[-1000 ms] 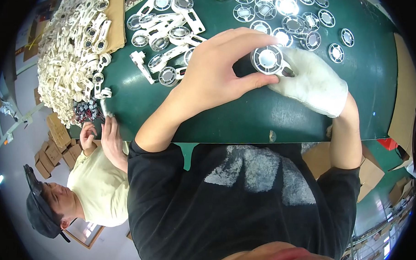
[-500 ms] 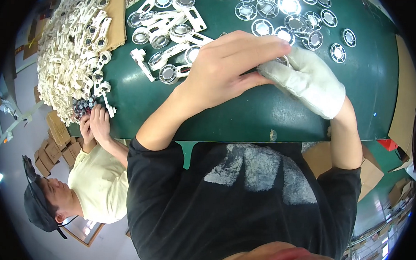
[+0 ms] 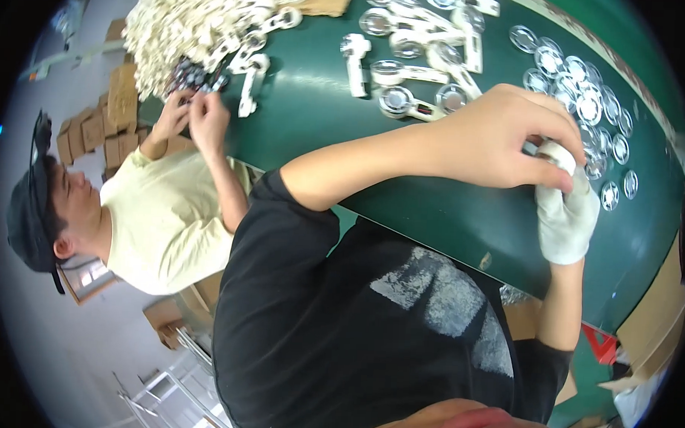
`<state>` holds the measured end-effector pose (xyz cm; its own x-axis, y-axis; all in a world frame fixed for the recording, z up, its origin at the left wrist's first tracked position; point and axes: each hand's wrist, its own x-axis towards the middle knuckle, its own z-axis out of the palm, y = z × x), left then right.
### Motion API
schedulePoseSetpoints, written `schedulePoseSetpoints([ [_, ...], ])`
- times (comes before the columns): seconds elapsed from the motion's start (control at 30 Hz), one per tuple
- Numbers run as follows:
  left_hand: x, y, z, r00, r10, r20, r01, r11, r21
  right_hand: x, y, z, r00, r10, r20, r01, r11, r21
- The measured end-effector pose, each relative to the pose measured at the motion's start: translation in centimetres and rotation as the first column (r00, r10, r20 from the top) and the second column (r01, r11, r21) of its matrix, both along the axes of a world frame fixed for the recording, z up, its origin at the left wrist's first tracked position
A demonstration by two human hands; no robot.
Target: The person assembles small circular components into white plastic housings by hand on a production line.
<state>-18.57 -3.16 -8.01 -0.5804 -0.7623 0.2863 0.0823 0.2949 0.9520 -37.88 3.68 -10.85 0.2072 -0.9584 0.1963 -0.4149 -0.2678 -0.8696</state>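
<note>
White piece (image 3: 557,155) pinched in the bare left hand (image 3: 503,138), gloved right hand (image 3: 569,218) right against it.
Left is closed on the piece; right's hold is mostly hidden, can't tell. Risk: smooth surface slips under an uneven squeeze, piece drops to the table (image 3: 441,210) below the grip. Loose discs (image 3: 587,108) just beyond; a bump could scatter them.
</note>
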Motion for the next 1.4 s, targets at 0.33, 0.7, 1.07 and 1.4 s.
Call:
schedulePoseSetpoints([
  [0.33,10.5,-7.9,-0.6,0.592,0.714,0.373,-0.389,0.659,-0.644,2.0,-1.4,1.6,0.992,-0.040,-0.123,0.066,0.975,0.214],
  [0.7,24.7,-9.9,-5.3,-0.233,0.732,0.640,-0.487,0.482,-0.728,1.0,-1.8,0.5,0.988,0.026,-0.150,-0.033,0.999,-0.044],
  [1.07,9.7,-4.4,2.9,0.701,0.598,0.389,-0.163,0.665,-0.729,0.5,-2.9,0.7,0.948,-0.196,-0.249,0.055,0.876,-0.479],
  [1.4,-1.3,-5.3,-2.1,0.442,0.580,0.684,-0.004,0.764,-0.646,-2.6,-4.2,0.4,0.823,-0.483,-0.299,0.499,0.866,-0.026],
])
